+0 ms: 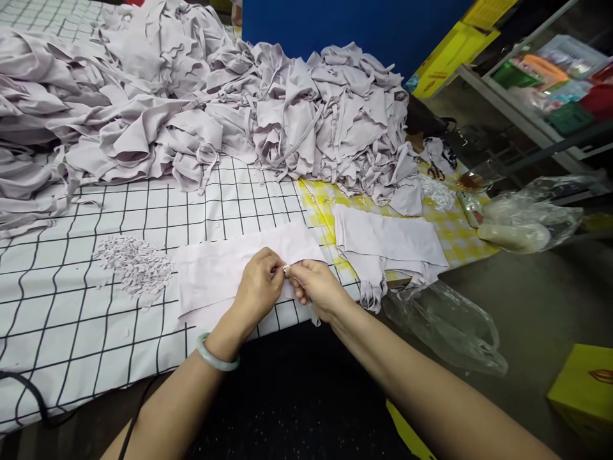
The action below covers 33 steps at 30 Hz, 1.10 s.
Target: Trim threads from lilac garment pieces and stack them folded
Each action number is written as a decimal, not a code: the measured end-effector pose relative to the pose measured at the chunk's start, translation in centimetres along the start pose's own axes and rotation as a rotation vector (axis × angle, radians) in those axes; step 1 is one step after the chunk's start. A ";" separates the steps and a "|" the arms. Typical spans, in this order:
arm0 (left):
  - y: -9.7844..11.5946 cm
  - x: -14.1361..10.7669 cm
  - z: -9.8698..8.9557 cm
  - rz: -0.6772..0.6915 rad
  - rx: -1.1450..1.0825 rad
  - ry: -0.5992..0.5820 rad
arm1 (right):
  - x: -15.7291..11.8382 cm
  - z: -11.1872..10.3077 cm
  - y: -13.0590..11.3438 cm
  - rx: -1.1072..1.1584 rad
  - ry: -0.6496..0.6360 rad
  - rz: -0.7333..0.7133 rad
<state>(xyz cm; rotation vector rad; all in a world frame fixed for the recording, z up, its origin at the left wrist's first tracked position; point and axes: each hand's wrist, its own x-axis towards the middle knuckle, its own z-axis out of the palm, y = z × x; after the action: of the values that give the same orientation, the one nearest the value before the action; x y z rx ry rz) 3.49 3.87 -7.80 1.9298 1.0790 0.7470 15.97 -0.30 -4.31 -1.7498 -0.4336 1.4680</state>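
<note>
A pale lilac-pink garment (211,275) lies flat on the table in front of me, its near edge lifted at the right. My left hand (261,281) and my right hand (316,287) meet over it, fingertips pinched together. Between them shows a small whitish bit (286,269), too small to make out, at the garment's edge. A narrow strap end (315,316) hangs beneath my right hand. Left of the garment is a heap of small cut pieces (136,265) in the same pale shade. To the right, similar garments lie in a flat stack (387,239), straps dangling over the edge.
A long mound of crumpled pale garments (330,115) covers the table's far side. Scissors (435,171) and white scraps (438,193) lie on the yellow checked cloth (464,246). Clear plastic bags (450,326) hang off the right edge. A yellow box (584,390) stands on the floor.
</note>
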 end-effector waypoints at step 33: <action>0.2 -7.0 -11.4 0.169 0.082 0.115 | -4.5 -0.6 13.6 -0.334 -0.633 -0.356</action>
<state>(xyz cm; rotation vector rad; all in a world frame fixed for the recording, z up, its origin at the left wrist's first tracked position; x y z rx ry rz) -8.60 1.61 -2.50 2.0886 1.0377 0.9295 12.26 -12.20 -11.45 -1.3069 -1.3109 1.7242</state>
